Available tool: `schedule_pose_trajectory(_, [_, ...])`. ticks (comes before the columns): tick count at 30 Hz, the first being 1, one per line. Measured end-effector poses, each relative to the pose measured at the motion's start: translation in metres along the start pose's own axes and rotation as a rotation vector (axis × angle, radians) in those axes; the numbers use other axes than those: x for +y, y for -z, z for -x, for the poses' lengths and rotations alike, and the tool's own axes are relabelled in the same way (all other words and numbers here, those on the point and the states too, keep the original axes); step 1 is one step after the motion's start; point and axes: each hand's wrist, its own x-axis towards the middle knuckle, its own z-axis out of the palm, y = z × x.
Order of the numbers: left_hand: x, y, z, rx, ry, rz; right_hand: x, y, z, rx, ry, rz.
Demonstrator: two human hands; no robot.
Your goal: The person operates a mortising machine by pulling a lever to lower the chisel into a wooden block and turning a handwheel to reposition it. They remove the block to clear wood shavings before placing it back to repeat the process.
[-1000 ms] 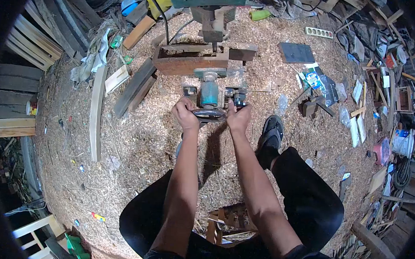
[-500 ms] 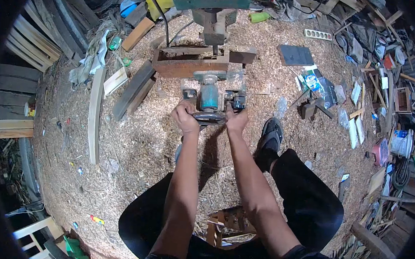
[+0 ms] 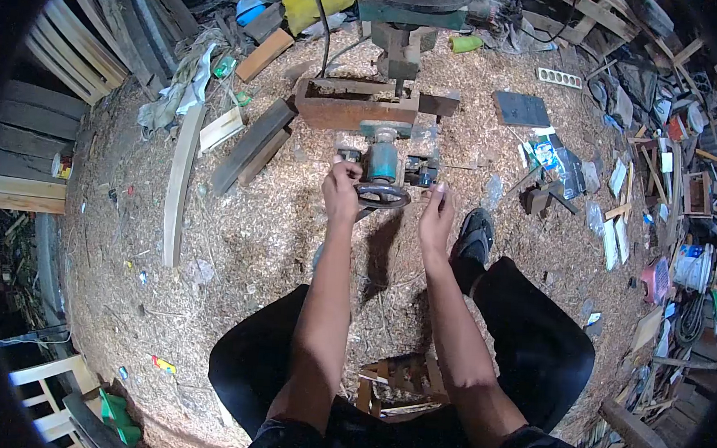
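A dark metal handwheel point(image 3: 383, 197) sits at the front of a machine with a green cylindrical housing point(image 3: 382, 161). My left hand point(image 3: 342, 194) is at the wheel's left rim, its fingers curled against it. Off to the wheel's right, my right hand point(image 3: 435, 219) is raised and apart from the rim, holding nothing, with its fingers loosely bent. Behind the housing, a long brown wooden piece with a hollowed top point(image 3: 353, 113) lies crosswise under the machine's vertical spindle point(image 3: 401, 62).
Wood shavings cover the ground. Dark timbers point(image 3: 252, 148) and a pale curved board point(image 3: 182, 184) lie to the left. On the right are a dark flat panel point(image 3: 521, 110), a white power strip point(image 3: 559, 78) and a pink basket point(image 3: 656, 279). My right foot point(image 3: 476, 235) stands near the wheel.
My right hand has come off the handwheel and moved right. My left hand has stayed at its left side. The whole view has shifted slightly.
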Motion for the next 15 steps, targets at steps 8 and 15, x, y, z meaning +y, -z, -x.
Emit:
schedule_pose_trajectory(8, [-0.043, 0.053, 0.017, -0.559, 0.768, -0.199, 0.012, 0.000, 0.013, -0.167, -0.041, -0.047])
schedule_pose_trajectory(15, [-0.023, 0.023, 0.051, -0.229, 0.732, -0.119, -0.004, 0.006, 0.011, -0.174, -0.176, -0.302])
